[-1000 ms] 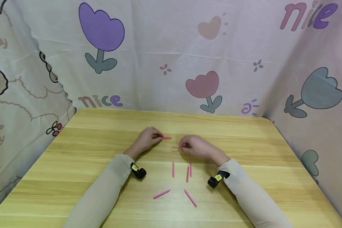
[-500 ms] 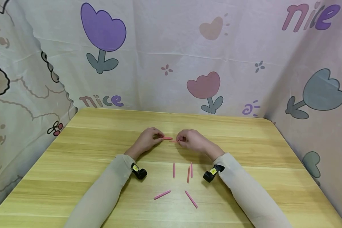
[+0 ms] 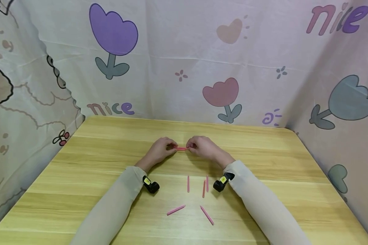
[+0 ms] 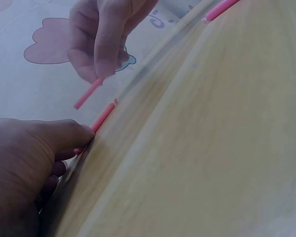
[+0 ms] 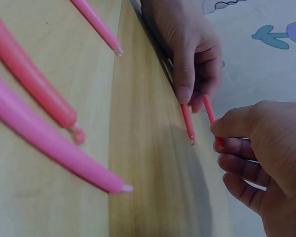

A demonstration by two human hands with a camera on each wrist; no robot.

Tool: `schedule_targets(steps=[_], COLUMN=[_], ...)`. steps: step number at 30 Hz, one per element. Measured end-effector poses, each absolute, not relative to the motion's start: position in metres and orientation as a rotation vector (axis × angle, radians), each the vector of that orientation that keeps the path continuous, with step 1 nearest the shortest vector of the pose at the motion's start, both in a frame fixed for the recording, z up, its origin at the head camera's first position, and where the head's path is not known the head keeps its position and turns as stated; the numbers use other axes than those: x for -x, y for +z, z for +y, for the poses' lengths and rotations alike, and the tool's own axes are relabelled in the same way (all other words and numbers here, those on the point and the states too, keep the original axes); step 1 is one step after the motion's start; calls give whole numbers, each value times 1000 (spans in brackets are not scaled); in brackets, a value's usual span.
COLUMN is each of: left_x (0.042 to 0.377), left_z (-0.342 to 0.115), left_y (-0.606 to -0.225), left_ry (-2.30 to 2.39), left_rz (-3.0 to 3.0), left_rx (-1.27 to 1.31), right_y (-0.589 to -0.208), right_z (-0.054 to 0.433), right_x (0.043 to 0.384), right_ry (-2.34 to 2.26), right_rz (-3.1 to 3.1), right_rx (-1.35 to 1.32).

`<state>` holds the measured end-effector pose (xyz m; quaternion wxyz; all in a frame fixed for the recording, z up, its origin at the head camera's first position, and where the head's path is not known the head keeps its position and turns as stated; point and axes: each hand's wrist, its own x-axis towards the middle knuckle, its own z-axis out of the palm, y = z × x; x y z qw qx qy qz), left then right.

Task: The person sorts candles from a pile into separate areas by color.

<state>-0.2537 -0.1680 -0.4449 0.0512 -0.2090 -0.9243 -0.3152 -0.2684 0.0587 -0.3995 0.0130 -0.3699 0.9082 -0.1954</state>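
Observation:
At the far middle of the table, my left hand (image 3: 160,150) pinches a thin red candle (image 4: 104,116) between thumb and fingers, low against the tabletop. Its wick end points toward my right hand (image 3: 204,148). Another red candle (image 5: 210,109) is held between the right thumb and fingers, a little above the table, its bare end toward the left hand. In the head view the two candles nearly overlap in the narrow gap between the hands. Whether the left fingers cover more than one candle, I cannot tell.
Nearer the front lie a pink candle (image 3: 188,184), a red candle (image 3: 203,189) beside a pink candle (image 3: 207,184), and two slanted pink candles, one left (image 3: 176,210) and one right (image 3: 207,215). A printed cloth (image 3: 168,41) hangs behind the wooden table (image 3: 79,170).
My right hand has moved left and away from me with its candle, closing in on the left hand. The left hand stays in place. The other candles lie as before.

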Motion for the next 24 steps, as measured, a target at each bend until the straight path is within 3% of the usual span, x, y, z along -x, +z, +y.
schedule_targets(steps=[24], left_x=[253], left_z=[-168], left_y=[-446], left_ry=[-984], left_rz=[-2803], left_rx=[618], right_y=[-415], right_z=[39], right_x=[286], right_ry=[-718], right_rz=[2781], right_rx=[1076])
